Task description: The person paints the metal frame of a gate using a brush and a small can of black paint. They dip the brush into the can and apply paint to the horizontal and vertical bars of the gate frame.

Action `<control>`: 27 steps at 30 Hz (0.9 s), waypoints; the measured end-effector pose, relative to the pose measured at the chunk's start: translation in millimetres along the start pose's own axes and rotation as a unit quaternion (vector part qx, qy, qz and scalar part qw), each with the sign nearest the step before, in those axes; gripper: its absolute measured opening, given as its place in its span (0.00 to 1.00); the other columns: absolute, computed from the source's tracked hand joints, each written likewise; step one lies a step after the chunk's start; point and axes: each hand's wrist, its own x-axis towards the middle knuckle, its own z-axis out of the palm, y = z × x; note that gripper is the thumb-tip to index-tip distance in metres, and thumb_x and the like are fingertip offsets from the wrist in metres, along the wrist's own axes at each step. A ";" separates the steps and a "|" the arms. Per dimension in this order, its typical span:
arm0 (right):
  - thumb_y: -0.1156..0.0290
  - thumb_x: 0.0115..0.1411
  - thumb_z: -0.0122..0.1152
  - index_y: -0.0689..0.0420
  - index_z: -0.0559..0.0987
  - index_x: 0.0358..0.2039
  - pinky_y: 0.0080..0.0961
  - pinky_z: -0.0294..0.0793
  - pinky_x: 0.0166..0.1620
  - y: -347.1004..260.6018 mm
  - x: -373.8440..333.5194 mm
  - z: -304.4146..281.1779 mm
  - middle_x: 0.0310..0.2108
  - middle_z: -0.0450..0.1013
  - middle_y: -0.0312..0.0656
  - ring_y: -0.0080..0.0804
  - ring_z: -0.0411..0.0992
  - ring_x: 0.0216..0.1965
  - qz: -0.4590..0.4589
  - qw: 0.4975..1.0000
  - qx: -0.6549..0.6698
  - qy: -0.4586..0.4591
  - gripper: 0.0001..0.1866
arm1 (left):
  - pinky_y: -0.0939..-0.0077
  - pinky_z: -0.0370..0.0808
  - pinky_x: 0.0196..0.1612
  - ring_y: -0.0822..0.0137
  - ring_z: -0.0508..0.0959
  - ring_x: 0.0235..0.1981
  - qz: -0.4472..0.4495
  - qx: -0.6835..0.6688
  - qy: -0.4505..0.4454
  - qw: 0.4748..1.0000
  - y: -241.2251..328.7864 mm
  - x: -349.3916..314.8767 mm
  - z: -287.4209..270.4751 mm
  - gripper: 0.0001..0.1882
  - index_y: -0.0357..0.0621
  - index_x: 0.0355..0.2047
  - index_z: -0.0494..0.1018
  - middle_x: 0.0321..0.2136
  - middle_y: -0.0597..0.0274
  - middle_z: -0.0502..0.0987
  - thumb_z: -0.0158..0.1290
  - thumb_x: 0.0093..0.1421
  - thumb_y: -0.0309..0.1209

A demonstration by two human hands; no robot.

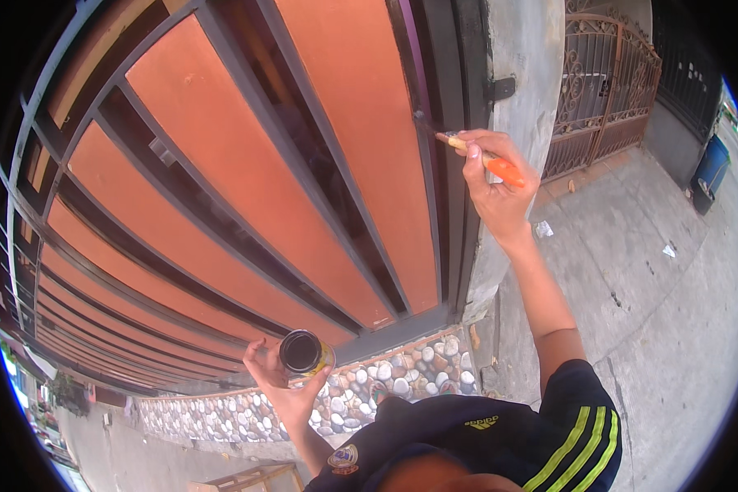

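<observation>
In my right hand [504,184] is a paintbrush [504,170] with an orange handle. Its bristle end points left, at the dark metal frame along the right side of a large gate [361,123]; I cannot tell whether the bristles touch it. The gate has orange panels between dark grey bars. Lower down, my left hand [283,394] grips a small open paint can [303,353] by its side, with dark paint inside and a yellowish label. The can is held in front of the gate's lower edge.
Pebble-patterned tiling [410,369] runs under the gate. A grey concrete post [526,66] with a dark hinge plate stands at its right. Farther right are a brown ornamental gate [603,98], a blue bin [709,168] and concrete pavement [631,271]. A wooden frame [250,480] is at the bottom.
</observation>
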 end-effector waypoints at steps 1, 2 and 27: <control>0.77 0.58 0.63 0.62 0.78 0.31 0.21 0.76 0.33 -4.2 10.0 1.7 0.31 0.79 0.41 0.28 0.78 0.31 -0.011 1.000 -0.003 0.005 0.03 | 0.72 0.70 0.51 0.63 0.77 0.46 -0.006 0.003 -0.001 1.000 0.1 0.3 0.7 0.52 0.47 0.59 0.49 0.41 0.52 0.76 0.72 0.38 0.22; 0.77 0.58 0.63 0.62 0.78 0.31 0.20 0.76 0.32 -7.3 21.3 4.6 0.30 0.79 0.40 0.27 0.78 0.30 -0.023 1.000 -0.005 0.011 0.03 | 0.72 0.70 0.52 0.63 0.77 0.46 -0.003 0.001 -0.005 1.000 0.6 1.0 1.6 0.52 0.47 0.59 0.49 0.41 0.52 0.76 0.72 0.38 0.23; 0.80 0.57 0.62 0.63 0.77 0.31 0.22 0.78 0.33 16.3 -99.0 -19.7 0.34 0.79 0.45 0.32 0.80 0.33 0.082 0.996 -0.027 -0.016 0.03 | 0.71 0.69 0.53 0.64 0.77 0.45 -0.006 0.030 -0.018 0.999 14.6 -8.6 9.0 0.52 0.46 0.58 0.50 0.41 0.51 0.75 0.71 0.38 0.23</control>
